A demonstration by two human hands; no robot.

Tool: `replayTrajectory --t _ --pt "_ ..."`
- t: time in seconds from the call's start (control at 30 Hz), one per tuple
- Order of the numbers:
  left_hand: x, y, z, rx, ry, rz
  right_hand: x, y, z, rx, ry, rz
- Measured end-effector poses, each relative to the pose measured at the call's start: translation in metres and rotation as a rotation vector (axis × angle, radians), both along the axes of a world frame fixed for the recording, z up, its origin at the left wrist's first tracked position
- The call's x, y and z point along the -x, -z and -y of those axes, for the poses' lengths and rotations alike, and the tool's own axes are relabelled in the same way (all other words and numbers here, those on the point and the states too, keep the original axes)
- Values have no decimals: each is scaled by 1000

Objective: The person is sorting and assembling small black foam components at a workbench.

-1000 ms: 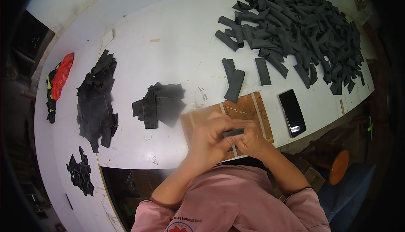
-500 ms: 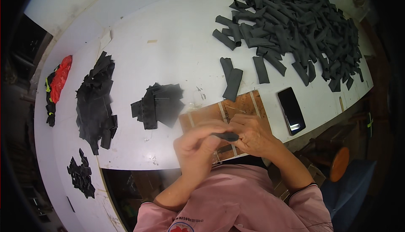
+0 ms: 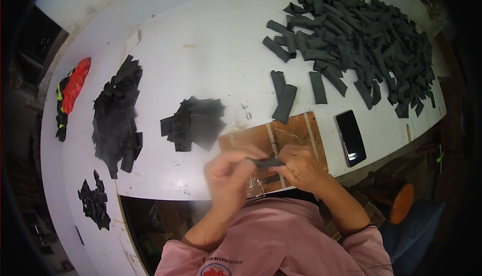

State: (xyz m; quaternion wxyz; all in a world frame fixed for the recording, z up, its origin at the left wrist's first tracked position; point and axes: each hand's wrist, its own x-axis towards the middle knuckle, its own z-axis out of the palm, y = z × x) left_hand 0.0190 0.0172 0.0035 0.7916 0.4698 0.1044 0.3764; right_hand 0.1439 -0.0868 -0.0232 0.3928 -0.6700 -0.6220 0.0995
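Observation:
A small dark grey fabric piece [image 3: 265,163] is stretched between my two hands above a wooden board [image 3: 253,136]. My left hand [image 3: 230,171] pinches its left end between thumb and fingers. The other end sits in the closed fingers of my right hand [image 3: 302,166]. Pale strips cross the board, and thin needle-like pieces [image 3: 287,134] lie on it. Left of the board is a stack of flat black fabric pieces [image 3: 193,124]. Two grey fabric tubes [image 3: 284,102] lie just beyond the board, one across the other.
A large heap of grey fabric tubes [image 3: 361,50] covers the far right of the white table [image 3: 211,65]. A black phone [image 3: 350,138] lies right of the board. Leftward are a long black fabric pile [image 3: 116,120], small scraps [image 3: 94,201] and a red plastic bag [image 3: 77,85]. A stool [image 3: 402,204] stands at right.
My hands have drawn slightly apart, and more of the grey fabric piece shows between them. Both still grip it. The whole view has shifted a little.

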Motion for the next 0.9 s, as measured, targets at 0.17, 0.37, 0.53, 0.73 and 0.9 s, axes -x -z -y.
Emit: replayTrajectory --t 0.17,0.37,0.53,0.73,0.9 --pt "0 5 -3 11 -22 -97 -6 -11 -7 82 10 36" --pt "15 64 -56 -540 -674 -664 -80 -64 -24 -295 -60 -1054" --pt "52 129 -147 -935 -970 -1342 -44 -27 -3 -121 463 -643" --pt "66 139 -175 -873 -689 -1399 38 -14 4 235 91 -633" --pt "53 132 -169 -1046 -871 -1093 53 -5 -13 317 -49 -498"
